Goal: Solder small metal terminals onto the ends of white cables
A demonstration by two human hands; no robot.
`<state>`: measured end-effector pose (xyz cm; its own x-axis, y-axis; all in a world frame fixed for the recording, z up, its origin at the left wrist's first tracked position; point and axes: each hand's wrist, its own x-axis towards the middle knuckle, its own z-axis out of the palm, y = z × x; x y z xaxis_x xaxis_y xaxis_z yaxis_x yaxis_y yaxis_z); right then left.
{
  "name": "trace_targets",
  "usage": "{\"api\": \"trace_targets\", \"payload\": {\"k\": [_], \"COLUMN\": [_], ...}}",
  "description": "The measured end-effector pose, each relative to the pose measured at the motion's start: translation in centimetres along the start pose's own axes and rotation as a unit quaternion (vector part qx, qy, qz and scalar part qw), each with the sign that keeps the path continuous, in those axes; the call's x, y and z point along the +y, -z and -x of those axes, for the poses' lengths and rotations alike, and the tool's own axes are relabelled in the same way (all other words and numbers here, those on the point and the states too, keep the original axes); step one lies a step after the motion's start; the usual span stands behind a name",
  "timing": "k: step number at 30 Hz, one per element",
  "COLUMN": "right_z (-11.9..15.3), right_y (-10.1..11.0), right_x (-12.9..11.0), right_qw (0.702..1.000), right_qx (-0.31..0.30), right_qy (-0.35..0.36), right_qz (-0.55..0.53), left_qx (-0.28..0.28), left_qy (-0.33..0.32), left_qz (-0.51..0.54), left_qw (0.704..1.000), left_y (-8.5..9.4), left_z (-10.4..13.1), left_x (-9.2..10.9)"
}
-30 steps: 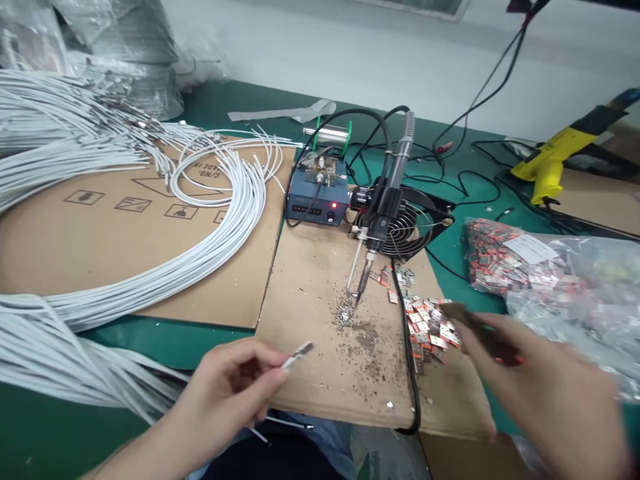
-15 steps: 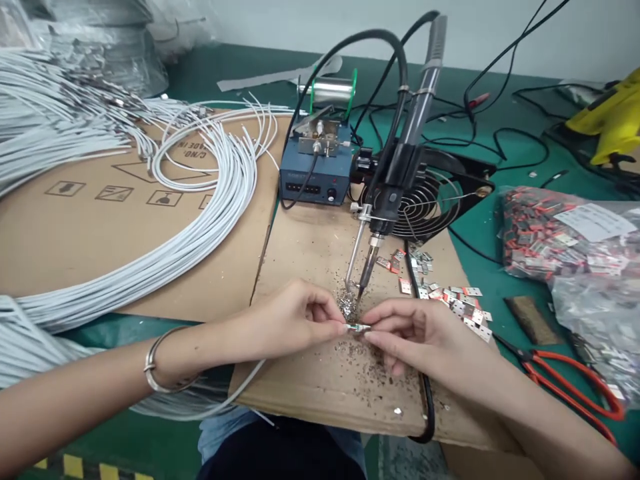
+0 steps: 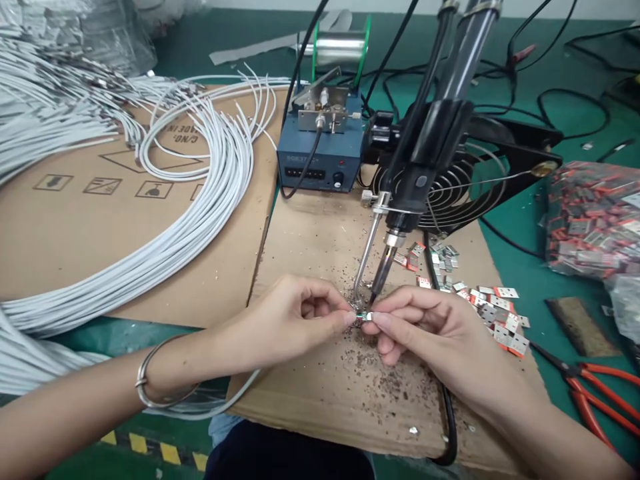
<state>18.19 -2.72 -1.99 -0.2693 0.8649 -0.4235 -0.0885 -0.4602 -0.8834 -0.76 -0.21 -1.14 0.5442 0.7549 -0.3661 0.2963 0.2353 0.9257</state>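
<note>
My left hand pinches the stripped end of a white cable between thumb and forefinger; the cable shows again below my wrist. Between the fingertips of my right hand is a small metal USB connector, partly covered by the thumb. Green wire shows in the short gap between the two hands. Just above the connector, the tip of a clamped soldering iron points down, very close to it; contact I cannot tell. A thin metal solder feed tube runs beside the iron.
Loose USB connectors lie right of my right hand, near red-handled pliers. Behind stand a blue solder feeder, a solder spool and a black fan. Bundled white cables cover the cardboard at left.
The view has moved in closer, so the iron and feeder look larger. My hands have brought the cable end and connector nearer the iron's tip. Both pinches stay closed.
</note>
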Motion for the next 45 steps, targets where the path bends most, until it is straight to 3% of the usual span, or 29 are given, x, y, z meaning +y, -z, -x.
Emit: {"api": "trace_targets", "payload": {"k": [13, 45], "right_z": [0.11, 0.26], "right_y": [-0.04, 0.13], "right_x": [-0.02, 0.17], "right_qw": [0.999, 1.000], "right_qx": [0.003, 0.012], "right_qy": [0.013, 0.006], "right_qz": [-0.035, -0.013], "left_qx": [0.019, 0.011], "left_qy": [0.026, 0.001], "left_qz": [0.040, 0.011], "left_qw": [0.999, 1.000], "left_y": [-0.37, -0.15], "left_z": [-0.16, -0.16], "left_x": [0.28, 0.26]}}
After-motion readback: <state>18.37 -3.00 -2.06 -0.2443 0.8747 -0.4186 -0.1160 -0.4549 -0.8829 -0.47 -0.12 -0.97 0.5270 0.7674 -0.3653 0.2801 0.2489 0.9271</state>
